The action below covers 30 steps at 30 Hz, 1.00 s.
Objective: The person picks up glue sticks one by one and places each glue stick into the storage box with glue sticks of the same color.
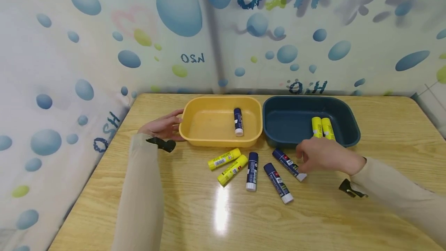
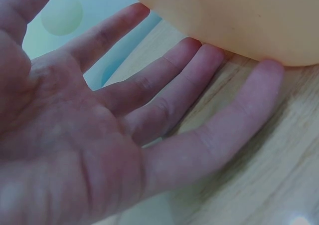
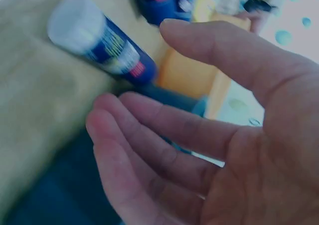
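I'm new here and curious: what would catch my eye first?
Probably the yellow bin and, to its right, the dark blue bin on the table. Yellow glue sticks and navy glue sticks lie in front. The left hand touches the yellow bin; the right hand hovers by a navy stick.

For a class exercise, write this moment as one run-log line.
left hand: touching yellow tray; right hand: holding nothing, near blue glue stick; yellow tray: one blue stick; dark-blue tray: two yellow sticks
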### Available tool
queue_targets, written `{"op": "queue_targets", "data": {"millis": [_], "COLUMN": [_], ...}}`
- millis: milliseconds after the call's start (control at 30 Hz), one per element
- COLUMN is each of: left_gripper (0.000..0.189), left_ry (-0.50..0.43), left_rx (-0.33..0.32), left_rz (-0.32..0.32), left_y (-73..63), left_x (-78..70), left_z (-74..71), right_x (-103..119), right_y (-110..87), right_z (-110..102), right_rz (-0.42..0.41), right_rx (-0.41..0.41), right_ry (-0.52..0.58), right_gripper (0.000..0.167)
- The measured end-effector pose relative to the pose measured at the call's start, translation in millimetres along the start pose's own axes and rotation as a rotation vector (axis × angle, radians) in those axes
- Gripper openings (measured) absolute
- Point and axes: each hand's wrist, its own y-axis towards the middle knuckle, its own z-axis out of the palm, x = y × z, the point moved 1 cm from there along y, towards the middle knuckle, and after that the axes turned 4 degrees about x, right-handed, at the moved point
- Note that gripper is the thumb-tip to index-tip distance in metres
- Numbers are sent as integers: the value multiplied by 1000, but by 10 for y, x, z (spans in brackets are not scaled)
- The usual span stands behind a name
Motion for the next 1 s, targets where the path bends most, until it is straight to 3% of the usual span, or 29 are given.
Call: {"op": "queue_targets", "data": {"millis": [200,400,633,1000], "left_gripper": [54,56,56,56], "left_ry": [4,1,-16,-5], "left_rx": [-9,-16,-13,15], "left_rz": [0,4,9,11], "left_y": [6,13,8,7], "left_x": [3,3,6,-7], "left_z": [24,17,-1,-3], "right_x": [49,59,86,87], "right_y": [91,170,208,272], "right_z": [213,315,360,390], "right_rz": [29,60,61,59], "right_rx": [-17,-54,-122,-127], "right_ry": [0,5,-23,-67], "right_gripper": [20,22,24,28]}}
